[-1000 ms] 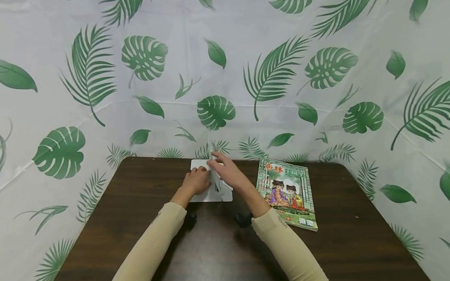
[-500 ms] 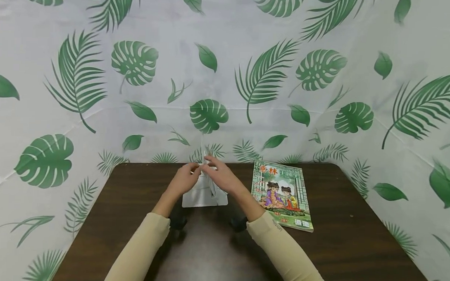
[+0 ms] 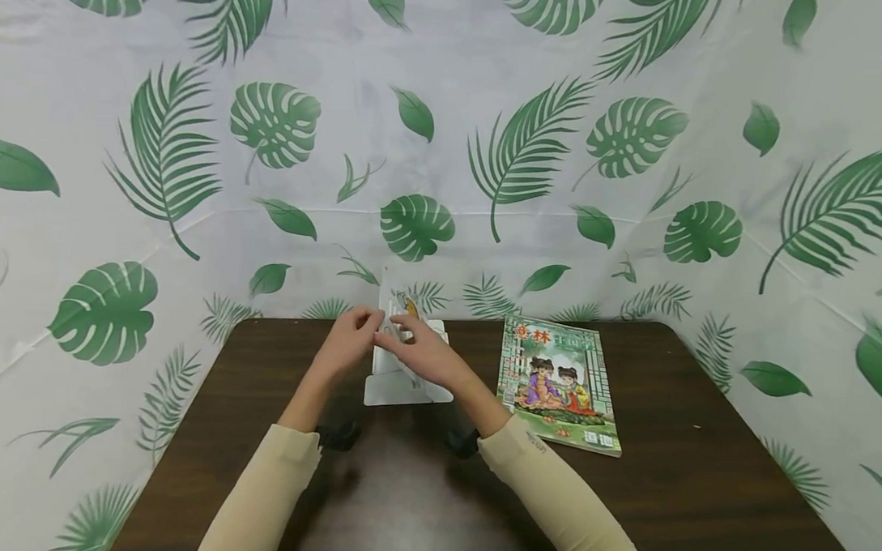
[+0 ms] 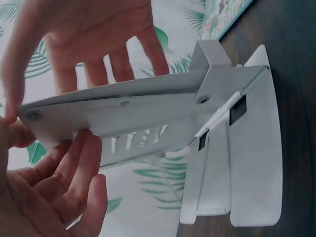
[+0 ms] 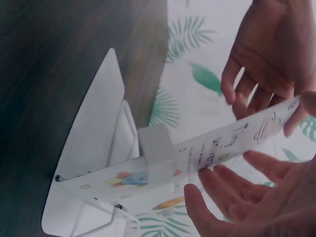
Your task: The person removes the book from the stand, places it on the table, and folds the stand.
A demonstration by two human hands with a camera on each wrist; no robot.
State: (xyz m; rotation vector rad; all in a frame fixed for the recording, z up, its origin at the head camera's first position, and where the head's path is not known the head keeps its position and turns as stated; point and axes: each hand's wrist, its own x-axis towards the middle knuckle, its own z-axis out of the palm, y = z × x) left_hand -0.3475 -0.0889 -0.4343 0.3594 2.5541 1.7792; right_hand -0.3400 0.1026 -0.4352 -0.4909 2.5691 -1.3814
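Observation:
A white metal bookend (image 3: 402,389) stands on the table with a flat base and upright panels, one with slots (image 4: 148,118). The right wrist view shows a printed panel (image 5: 217,143) reading "Tiny universe", with a bent bracket (image 5: 157,150) near its foot. My left hand (image 3: 346,339) pinches the upper corner, thumb at the edge and fingers against the slotted panel. Across from it, my right hand (image 3: 427,350) holds the same upper end, its fingers along the printed side. The panels stand slightly apart; the exact thumb contacts are partly hidden.
A picture-covered magazine (image 3: 561,385) lies flat on the dark wooden table (image 3: 419,494), right of the bookend. Behind the table's far edge hangs a white cloth (image 3: 330,117) with green leaves.
My left hand has risen from the base to the upright's upper end, beside the right hand. The upright panels, close together before, now spread apart at the top. The head view has shifted slightly.

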